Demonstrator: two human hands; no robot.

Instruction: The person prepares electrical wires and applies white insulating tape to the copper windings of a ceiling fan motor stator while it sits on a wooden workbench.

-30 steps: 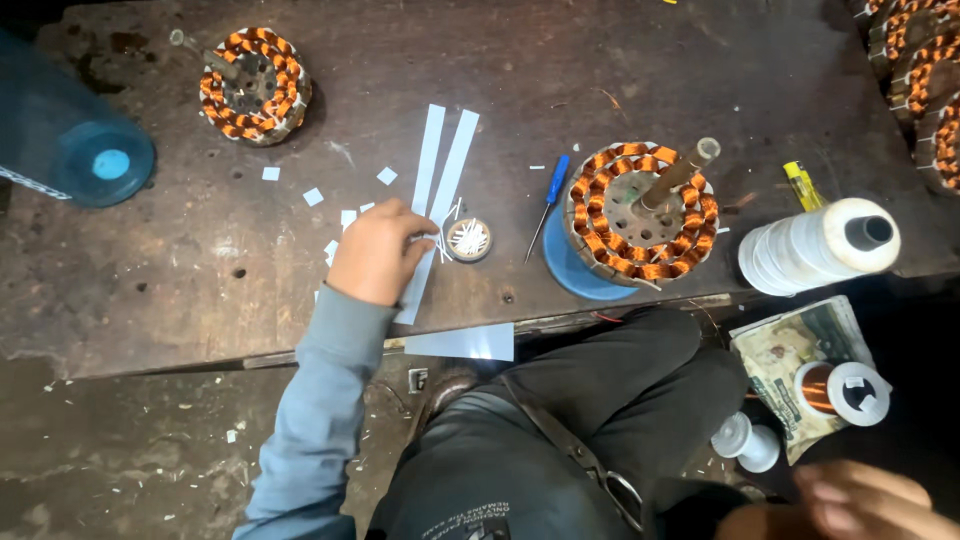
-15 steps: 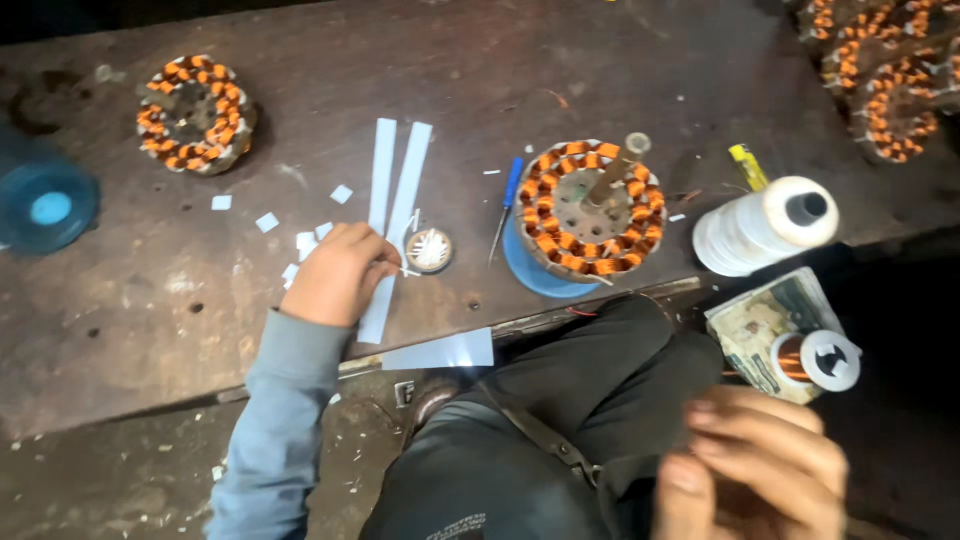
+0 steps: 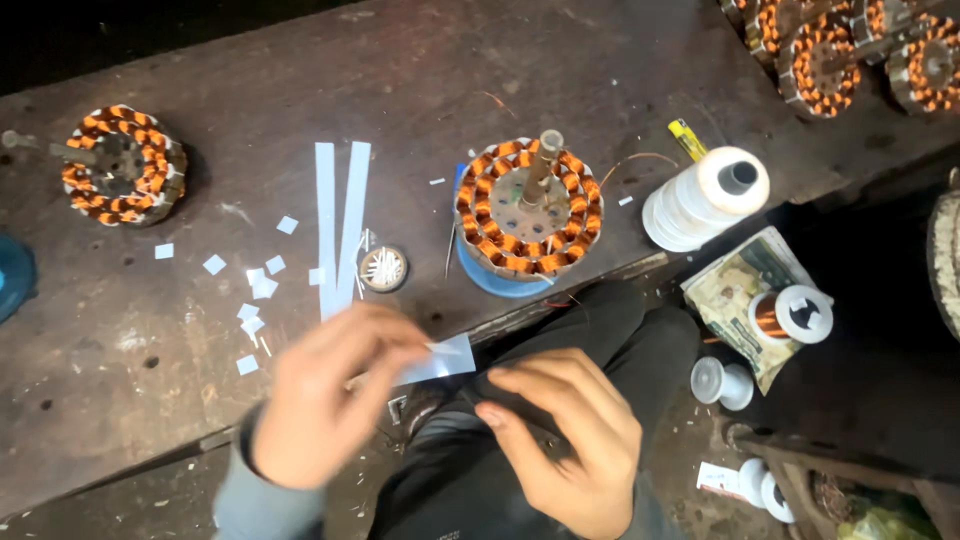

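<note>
Pale paper strip lies at the near edge of the table, one end pinched between the fingers of the left hand. The right hand hovers just beside it over the person's dark lap, fingers spread apart and holding nothing. Behind the hands, a copper-wound stator sits on a blue disc, a spindle rising from its centre. A white thread spool rests to its right. Two long paper strips lie side by side to its left, near a small round tin, with small paper squares scattered beyond.
</note>
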